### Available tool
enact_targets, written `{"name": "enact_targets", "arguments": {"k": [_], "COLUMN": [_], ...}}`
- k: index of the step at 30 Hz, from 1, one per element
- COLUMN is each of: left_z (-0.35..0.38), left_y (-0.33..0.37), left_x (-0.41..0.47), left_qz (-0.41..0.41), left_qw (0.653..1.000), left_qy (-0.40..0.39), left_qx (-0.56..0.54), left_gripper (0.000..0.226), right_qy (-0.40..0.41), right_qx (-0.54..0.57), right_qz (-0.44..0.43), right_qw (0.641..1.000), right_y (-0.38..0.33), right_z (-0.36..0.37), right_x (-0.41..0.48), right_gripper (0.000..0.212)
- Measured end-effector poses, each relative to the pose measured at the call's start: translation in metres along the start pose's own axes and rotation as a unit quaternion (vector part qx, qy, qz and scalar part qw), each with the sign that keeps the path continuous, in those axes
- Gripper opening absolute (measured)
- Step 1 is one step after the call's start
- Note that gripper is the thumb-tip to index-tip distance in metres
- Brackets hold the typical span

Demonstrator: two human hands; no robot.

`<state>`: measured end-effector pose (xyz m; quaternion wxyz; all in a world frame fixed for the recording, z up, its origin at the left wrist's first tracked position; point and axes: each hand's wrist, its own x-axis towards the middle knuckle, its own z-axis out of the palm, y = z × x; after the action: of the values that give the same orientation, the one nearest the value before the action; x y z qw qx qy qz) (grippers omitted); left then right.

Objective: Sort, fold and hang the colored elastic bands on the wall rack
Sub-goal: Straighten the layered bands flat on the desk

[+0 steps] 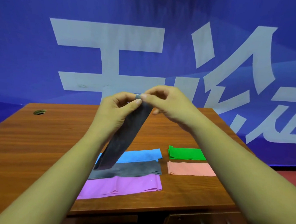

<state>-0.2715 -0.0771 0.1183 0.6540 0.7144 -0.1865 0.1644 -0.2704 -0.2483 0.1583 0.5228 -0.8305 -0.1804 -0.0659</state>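
Observation:
A dark grey elastic band (124, 138) hangs slanted above the desk, its lower end just over the bands lying there. My left hand (116, 109) pinches its top edge between thumb and fingers. My right hand (169, 102) pinches the same top edge from the right, fingertips meeting the left hand's. On the wooden desk (44, 148) lie a blue band (140, 156), another grey band (139, 169) and a pink-purple band (121, 187), stacked front to back. To their right sit a folded green band (186, 153) and a folded salmon band (190, 168). No wall rack is in view.
A blue banner (25, 50) with large white characters hangs right behind the desk. A round cable hole (39, 112) sits in the desk's far left corner. A drawer front (206, 222) shows under the desk's near edge at the right.

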Motion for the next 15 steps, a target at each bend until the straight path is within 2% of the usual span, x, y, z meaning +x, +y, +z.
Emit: {"name": "enact_targets", "arguments": {"k": [4, 8, 11, 12, 15], "left_z": [-0.006, -0.009, -0.009, -0.01, -0.007], "left_y": [-0.007, -0.013, -0.018, -0.022, -0.035], "left_x": [-0.004, -0.009, -0.013, -0.014, -0.024], "left_qz": [-0.016, -0.029, -0.068, -0.073, -0.097], "left_qw": [1.0, 0.998, 0.981, 0.98, 0.989], "left_qy": [0.003, 0.015, 0.043, 0.042, -0.027], "left_qx": [-0.024, -0.051, -0.175, -0.182, -0.111], "left_gripper": [0.009, 0.002, 0.034, 0.037, 0.02], "right_qy": [0.015, 0.022, 0.036, 0.042, 0.057], "right_qx": [-0.101, -0.096, -0.088, -0.085, -0.041], "right_qz": [-0.056, -0.053, -0.056, -0.058, -0.058], "right_qw": [0.993, 0.994, 0.994, 0.994, 0.996], "right_y": [-0.004, -0.005, -0.004, -0.004, -0.004], "right_z": [0.014, 0.019, 0.022, 0.022, 0.019], "right_x": [0.002, 0.006, 0.008, 0.009, 0.01], "right_gripper": [0.015, 0.011, 0.011, 0.01, 0.009]}}
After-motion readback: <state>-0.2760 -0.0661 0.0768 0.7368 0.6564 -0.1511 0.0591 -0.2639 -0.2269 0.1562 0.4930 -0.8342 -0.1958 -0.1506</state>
